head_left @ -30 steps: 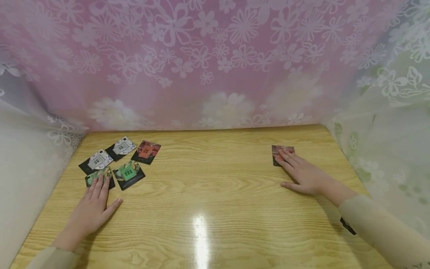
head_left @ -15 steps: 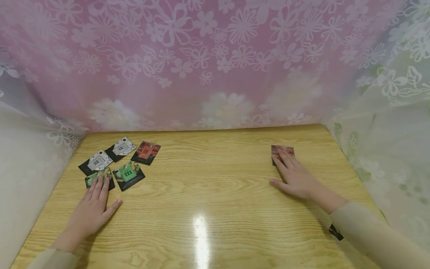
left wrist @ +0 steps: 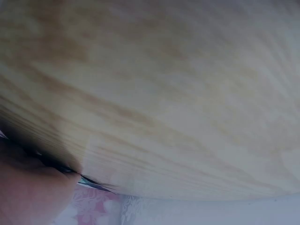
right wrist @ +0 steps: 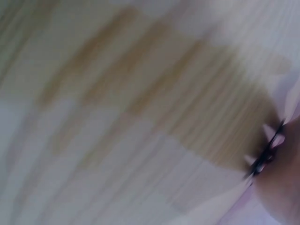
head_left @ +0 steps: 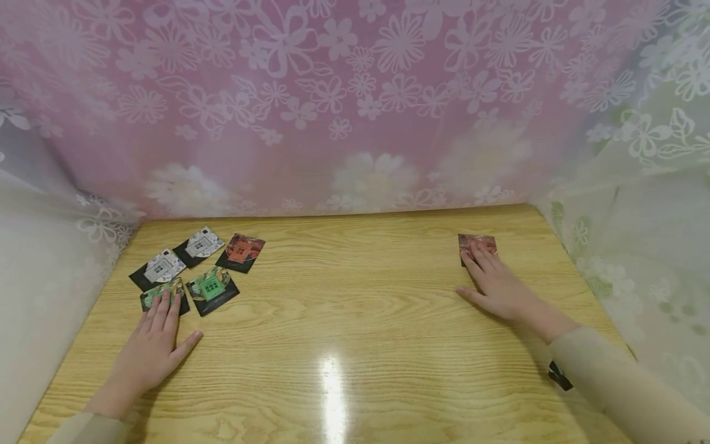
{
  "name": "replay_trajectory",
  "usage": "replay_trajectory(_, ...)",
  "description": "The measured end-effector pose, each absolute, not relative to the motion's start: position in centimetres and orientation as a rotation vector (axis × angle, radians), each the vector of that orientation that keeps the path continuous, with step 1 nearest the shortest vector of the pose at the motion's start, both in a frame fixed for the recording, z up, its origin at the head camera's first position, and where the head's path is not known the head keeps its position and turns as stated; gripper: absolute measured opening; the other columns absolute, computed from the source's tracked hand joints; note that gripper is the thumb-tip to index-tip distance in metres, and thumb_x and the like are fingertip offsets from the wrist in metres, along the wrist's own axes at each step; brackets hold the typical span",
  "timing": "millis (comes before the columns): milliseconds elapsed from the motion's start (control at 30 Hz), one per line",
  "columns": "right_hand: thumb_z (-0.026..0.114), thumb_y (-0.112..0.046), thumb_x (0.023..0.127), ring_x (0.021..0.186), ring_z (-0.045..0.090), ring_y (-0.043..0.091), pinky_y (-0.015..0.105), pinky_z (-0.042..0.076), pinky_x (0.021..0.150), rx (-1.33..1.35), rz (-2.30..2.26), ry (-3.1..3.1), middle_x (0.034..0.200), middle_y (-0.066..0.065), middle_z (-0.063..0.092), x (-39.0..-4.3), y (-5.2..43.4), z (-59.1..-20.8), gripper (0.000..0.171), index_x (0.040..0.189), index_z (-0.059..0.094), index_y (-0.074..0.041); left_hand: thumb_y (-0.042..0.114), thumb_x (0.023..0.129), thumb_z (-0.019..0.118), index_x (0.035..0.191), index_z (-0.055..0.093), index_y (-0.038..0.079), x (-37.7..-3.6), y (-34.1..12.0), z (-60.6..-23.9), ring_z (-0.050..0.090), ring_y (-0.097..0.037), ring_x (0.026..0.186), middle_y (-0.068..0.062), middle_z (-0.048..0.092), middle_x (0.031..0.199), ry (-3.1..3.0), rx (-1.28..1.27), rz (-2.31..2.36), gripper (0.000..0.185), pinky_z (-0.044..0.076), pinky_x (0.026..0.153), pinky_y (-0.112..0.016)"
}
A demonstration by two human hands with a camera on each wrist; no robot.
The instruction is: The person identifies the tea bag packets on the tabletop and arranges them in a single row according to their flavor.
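My left hand [head_left: 150,351] rests on a small flat green-and-black packet [head_left: 152,299], its fingers straight and covering the packet's lower part. Beside it lies another green packet [head_left: 213,288], apart from the hand. Two white-and-black packets [head_left: 164,267] lie just behind these, and a red-and-black packet [head_left: 241,251] is to their right. Far to the right, the straight fingers of my right hand [head_left: 499,293] touch a second red packet [head_left: 467,239], hiding most of its lower part. In the right wrist view a dark packet edge [right wrist: 265,154] shows at the hand.
All the packets lie on a wood-grain table [head_left: 344,308]. A pink flowered cloth [head_left: 355,123] hangs along its back edge, with pale cloth [head_left: 638,246] at both sides. A black strap or clip [head_left: 560,376] shows under the right sleeve.
The red packet under my right hand has slid a little to the right and away from me. My right hand first shifted left over it, then moved with it. My left hand stays put.
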State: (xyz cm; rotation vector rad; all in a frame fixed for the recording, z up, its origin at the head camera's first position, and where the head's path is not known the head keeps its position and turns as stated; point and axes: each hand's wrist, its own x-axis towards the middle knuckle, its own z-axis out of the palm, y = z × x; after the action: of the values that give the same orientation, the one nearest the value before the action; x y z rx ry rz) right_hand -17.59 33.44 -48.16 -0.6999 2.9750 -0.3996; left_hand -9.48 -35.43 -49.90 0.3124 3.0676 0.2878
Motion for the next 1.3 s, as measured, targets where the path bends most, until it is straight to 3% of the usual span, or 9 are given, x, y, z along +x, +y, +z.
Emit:
replay_trajectory(333, 0.060, -0.045, 0.107, 0.161, 0.022, 0.050, 0.061, 0.024, 0.131, -0.786, -0.281, 2.982, 0.174, 0.030, 0.021, -18.1, 35.8, -48.1, 0.081, 0.167, 0.029, -0.001, 0.055, 0.110, 0.048, 0.166, 0.004, -0.011, -9.6, -35.4, -49.8, 0.006, -0.060, 0.159, -0.042, 0.006, 0.170, 3.042, 0.296, 0.279, 0.097, 0.016, 0.125, -0.077)
replay_trajectory(533, 0.059, -0.041, 0.108, 0.162, 0.021, 0.048, 0.044, 0.007, 0.138, -0.808, -0.297, 2.995, 0.174, 0.027, 0.023, -18.1, 37.2, -48.6, 0.077, 0.168, 0.029, -0.004, 0.055, 0.110, 0.049, 0.166, 0.005, -0.011, -9.6, -35.3, -50.1, 0.009, -0.061, 0.158, -0.043, 0.008, 0.169, 3.047, 0.304, 0.267, 0.098, 0.019, 0.124, -0.077)
replay_trajectory(733, 0.060, -0.040, 0.108, 0.163, 0.021, 0.043, 0.023, -0.006, 0.135, -0.875, -0.277, 3.020, 0.175, 0.025, 0.023, -18.2, 38.1, -48.8, 0.076, 0.168, 0.029, -0.005, 0.052, 0.109, 0.052, 0.167, 0.008, -0.011, -9.5, -35.4, -50.4, 0.014, -0.061, 0.158, -0.043, 0.014, 0.169, 3.117, 0.338, 0.275, 0.096, 0.019, 0.125, -0.076)
replay_trajectory(833, 0.061, -0.040, 0.107, 0.163, 0.021, 0.043, 0.024, -0.006, 0.135, -0.890, -0.278, 3.017, 0.175, 0.024, 0.023, -18.3, 38.4, -48.8, 0.076, 0.168, 0.029, -0.006, 0.051, 0.108, 0.054, 0.166, 0.011, -0.011, -9.6, -35.6, -50.5, 0.017, -0.061, 0.157, -0.043, 0.017, 0.168, 3.158, 0.361, 0.277, 0.095, 0.021, 0.125, -0.076)
replay_trajectory(1067, 0.063, -0.038, 0.107, 0.162, 0.024, 0.044, 0.040, 0.007, 0.139, -0.905, -0.304, 3.008, 0.175, 0.024, 0.025, -18.7, 38.5, -48.5, 0.075, 0.167, 0.031, -0.007, 0.052, 0.108, 0.053, 0.167, 0.010, -0.010, -9.6, -35.7, -50.6, 0.015, -0.061, 0.158, -0.042, 0.015, 0.169, 3.151, 0.348, 0.287, 0.096, 0.016, 0.128, -0.073)
replay_trajectory(1300, 0.063, -0.039, 0.106, 0.164, 0.020, 0.042, 0.032, -0.002, 0.138, -0.920, -0.289, 3.029, 0.175, 0.024, 0.023, -18.6, 38.6, -48.8, 0.078, 0.168, 0.029, -0.006, 0.053, 0.109, 0.053, 0.167, 0.008, -0.010, -9.6, -35.6, -50.4, 0.011, -0.060, 0.159, -0.041, 0.011, 0.170, 3.124, 0.332, 0.306, 0.096, 0.013, 0.129, -0.072)
